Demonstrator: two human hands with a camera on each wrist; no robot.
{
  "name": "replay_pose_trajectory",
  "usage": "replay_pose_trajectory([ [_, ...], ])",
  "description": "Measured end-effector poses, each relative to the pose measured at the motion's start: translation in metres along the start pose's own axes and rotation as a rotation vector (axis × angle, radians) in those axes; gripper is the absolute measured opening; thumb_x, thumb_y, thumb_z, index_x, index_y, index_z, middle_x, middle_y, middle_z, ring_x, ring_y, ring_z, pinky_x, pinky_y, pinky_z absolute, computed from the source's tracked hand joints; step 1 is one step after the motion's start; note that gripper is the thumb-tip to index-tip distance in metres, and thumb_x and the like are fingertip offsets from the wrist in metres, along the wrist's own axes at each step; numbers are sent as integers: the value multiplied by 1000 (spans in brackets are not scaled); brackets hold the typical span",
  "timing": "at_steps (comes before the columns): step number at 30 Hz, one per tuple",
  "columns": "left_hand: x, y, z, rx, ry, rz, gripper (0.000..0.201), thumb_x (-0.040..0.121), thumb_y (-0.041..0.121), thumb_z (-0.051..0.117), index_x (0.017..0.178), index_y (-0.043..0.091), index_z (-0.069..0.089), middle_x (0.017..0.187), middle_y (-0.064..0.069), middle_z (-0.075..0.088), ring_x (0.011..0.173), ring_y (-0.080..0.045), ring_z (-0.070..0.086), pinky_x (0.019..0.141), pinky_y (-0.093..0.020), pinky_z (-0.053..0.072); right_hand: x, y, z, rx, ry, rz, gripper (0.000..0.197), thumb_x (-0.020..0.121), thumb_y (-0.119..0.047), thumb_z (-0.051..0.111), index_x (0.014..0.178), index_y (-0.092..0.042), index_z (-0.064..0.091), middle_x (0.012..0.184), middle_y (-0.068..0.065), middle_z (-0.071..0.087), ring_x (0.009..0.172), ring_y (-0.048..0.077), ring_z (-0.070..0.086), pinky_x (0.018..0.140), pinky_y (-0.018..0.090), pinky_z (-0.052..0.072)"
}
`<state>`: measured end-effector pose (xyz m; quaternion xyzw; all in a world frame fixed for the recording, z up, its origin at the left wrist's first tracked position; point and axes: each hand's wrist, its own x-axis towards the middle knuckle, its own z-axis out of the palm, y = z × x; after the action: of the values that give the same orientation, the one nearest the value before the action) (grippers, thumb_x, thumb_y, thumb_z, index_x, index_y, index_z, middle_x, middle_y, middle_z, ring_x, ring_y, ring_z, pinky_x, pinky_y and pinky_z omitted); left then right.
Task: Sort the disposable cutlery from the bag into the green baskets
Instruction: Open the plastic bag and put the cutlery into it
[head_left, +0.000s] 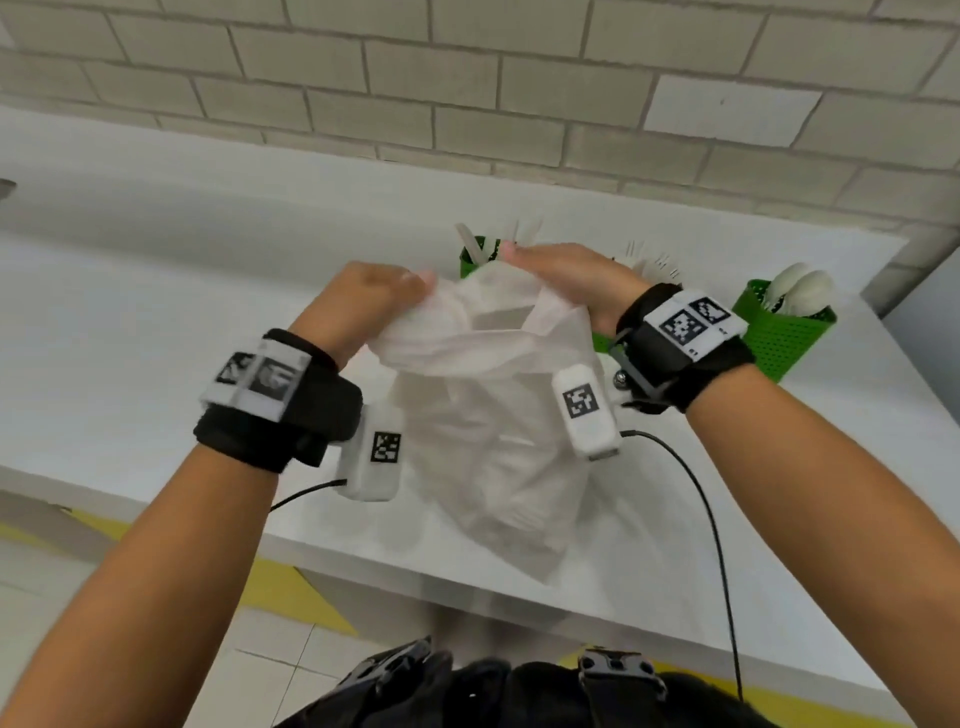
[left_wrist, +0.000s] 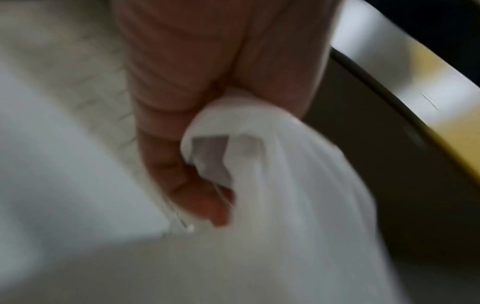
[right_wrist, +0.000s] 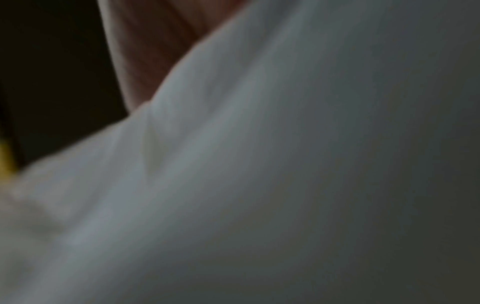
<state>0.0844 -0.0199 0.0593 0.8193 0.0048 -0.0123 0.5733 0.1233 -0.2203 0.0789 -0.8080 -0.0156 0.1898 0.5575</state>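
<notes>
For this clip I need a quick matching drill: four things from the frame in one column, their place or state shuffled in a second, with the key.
Things
1. white plastic bag
2. left hand
3. rightmost green basket
4. black cable

Place or state
A. stands at the counter's right end, white spoons inside
B. pinches a bunched top corner of thin white plastic
C. held up over the counter by both hands
D. trails down from the white unit at the right wrist

Pairs: 1-C, 2-B, 3-A, 4-D
</notes>
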Motion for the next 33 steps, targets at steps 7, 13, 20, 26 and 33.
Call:
replay_pose_trajectory([
  [7, 10, -15, 2, -1075, 150, -246, 28, 102, 14, 34, 109, -4, 53, 88, -13, 69, 84, -19, 69, 70, -28, 55, -27, -5, -4, -1066, -57, 34, 47, 83, -54, 60, 98, -9, 56, 79, 5, 64, 60, 17, 59, 52, 24, 47],
  [13, 3, -30, 4, -904, 197, -321, 32, 100, 18, 31, 127, 22, 47, 97, -12, 65, 91, -26, 64, 66, -31, 53, -4, 0, 13, 611, -126, 124, 19, 98, 4, 34, 103, 2, 52, 90, 13, 59, 78, 24, 60, 87, 44, 51],
  [20, -8, -5, 6, 384, 353, 106, 36, 81, 52, 52, 97, 22, 64, 125, -6, 46, 122, -26, 39, 99, -37, 32, 11, -10, 29, 782, -170, 96, 23, 96, 1, 35, 89, -4, 56, 92, 10, 58, 115, 25, 53, 96, 34, 44],
  [26, 18, 4, 12, 937, -77, 402, 45, 79, 29, 68, 121, 25, 54, 135, -15, 40, 126, -35, 37, 101, -45, 34, 5, -7, 10, 583, -258, 125, 18, 92, -10, 46, 97, -3, 62, 82, 7, 69, 77, 17, 68, 74, 25, 56],
  [33, 35, 8, 7, 632, -93, 55, 46, 83, 0, 55, 126, 12, 50, 128, -8, 53, 117, -25, 49, 88, -26, 39, -2, 11, -9, -272, 14, 0, 48, 81, -35, 70, 120, -20, 48, 105, 2, 58, 88, 15, 60, 67, 25, 53],
])
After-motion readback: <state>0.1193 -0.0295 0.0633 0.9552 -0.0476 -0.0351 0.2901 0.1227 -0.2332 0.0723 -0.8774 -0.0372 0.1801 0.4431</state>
